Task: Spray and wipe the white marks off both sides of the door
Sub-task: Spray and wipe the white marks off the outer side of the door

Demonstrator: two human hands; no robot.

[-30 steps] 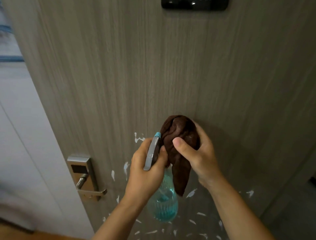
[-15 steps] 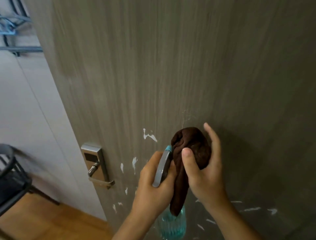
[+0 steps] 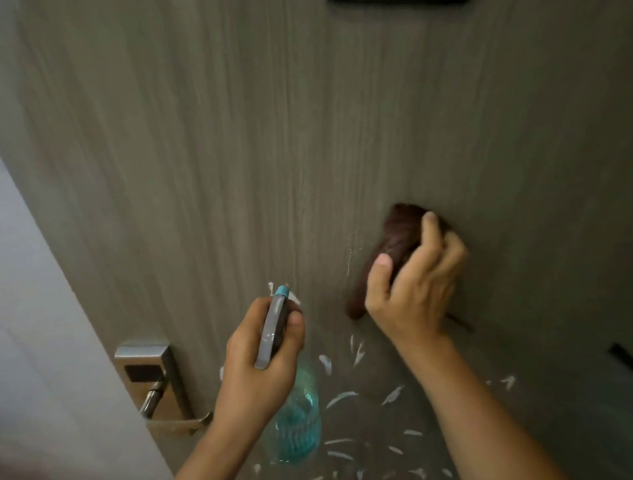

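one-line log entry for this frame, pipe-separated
phase: wiping | left hand: holds spray bottle | right hand: presses brown cloth on door | white marks: many remain below cloth

Cut off by the top edge: a black fitting (image 3: 397,1), only its lower strip showing. Hidden behind the left hand (image 3: 263,353): the spray bottle (image 3: 298,421) neck and trigger, plus part of one white mark (image 3: 294,298) by the nozzle. Mostly covered by the right hand (image 3: 414,291): the brown cloth (image 3: 400,233), its contact with the door (image 3: 239,171) not visible. Clipped at the right: a small dark object (image 3: 620,356), too little shown to identify. Blurred throughout: door grain and lock handle (image 3: 154,380).
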